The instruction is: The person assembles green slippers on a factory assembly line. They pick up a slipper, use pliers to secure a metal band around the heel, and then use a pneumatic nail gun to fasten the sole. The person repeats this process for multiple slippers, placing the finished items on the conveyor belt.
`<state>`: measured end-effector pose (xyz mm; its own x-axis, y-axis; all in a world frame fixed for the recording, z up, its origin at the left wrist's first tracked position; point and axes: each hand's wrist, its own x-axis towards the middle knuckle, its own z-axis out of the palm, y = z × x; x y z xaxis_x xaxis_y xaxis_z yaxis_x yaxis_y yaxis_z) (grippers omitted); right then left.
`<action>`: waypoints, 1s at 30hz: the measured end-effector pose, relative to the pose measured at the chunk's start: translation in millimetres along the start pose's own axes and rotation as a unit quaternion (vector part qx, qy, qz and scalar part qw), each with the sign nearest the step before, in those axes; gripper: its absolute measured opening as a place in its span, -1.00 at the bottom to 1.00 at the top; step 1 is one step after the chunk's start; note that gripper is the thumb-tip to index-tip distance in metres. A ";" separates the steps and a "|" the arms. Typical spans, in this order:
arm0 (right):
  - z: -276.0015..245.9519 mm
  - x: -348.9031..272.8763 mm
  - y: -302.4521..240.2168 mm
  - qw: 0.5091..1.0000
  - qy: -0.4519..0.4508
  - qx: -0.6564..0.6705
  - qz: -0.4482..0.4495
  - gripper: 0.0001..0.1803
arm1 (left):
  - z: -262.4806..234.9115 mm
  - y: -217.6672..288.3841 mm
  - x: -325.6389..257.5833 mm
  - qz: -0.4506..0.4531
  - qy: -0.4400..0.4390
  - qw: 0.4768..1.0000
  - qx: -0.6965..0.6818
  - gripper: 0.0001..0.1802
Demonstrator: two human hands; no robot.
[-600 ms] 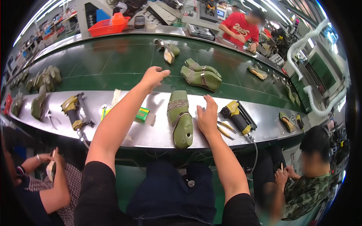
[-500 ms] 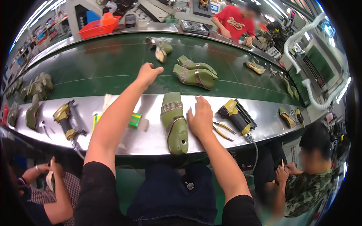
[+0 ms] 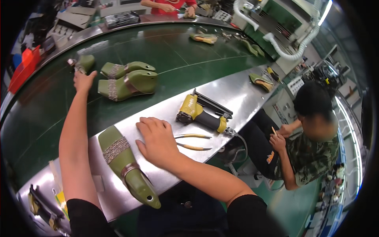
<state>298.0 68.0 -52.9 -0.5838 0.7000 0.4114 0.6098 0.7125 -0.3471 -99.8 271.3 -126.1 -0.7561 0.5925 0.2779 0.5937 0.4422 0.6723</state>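
Observation:
Stretched far across the green surface, my left hand (image 3: 82,81) is at the near end of a green shoe last (image 3: 85,62) with straps on it. Its thumb stands apart from the fingers; whether they touch the last cannot be made out. My right hand (image 3: 154,139) lies flat with fingers spread on the metal ledge (image 3: 237,93), empty. Just left of it lies another green shoe last (image 3: 130,168) with a glittery braided band and a brown strap, its holed end toward me. Pliers (image 3: 194,147) with yellow handles lie right of that hand.
Two strapped green lasts (image 3: 136,83) sit side by side beyond the ledge. A yellow-and-black air stapler (image 3: 203,113) with a hose lies on the right, another (image 3: 41,209) at lower left. A seated co-worker (image 3: 312,146) is close on the right; a person in red (image 3: 167,7) stands across.
The whole view has swung, shifting the bench leftward and tilting it. My left hand has reached farther out, up to the far last. My right hand stays on the ledge beside the near last.

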 end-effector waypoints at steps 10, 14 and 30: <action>7.8 0.4 11.6 0.998 0.065 0.006 0.013 -0.53 | -5.5 -78.0 61.4 -0.222 0.041 0.872 -0.435 -0.63; 18.7 0.9 18.1 0.995 0.094 -0.013 0.042 -0.42 | -62.8 -65.6 24.6 -0.288 0.041 0.844 -0.451 -0.65; 7.3 11.8 28.6 0.947 0.221 0.195 0.130 -0.46 | -161.0 69.9 -153.7 0.076 -0.363 0.834 -0.408 -0.53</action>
<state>304.7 96.9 -64.1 -0.1063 0.8272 0.5518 0.4081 0.5424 -0.7344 13.5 102.7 -11.3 -0.1468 0.9826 0.1138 0.0577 -0.1063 0.9927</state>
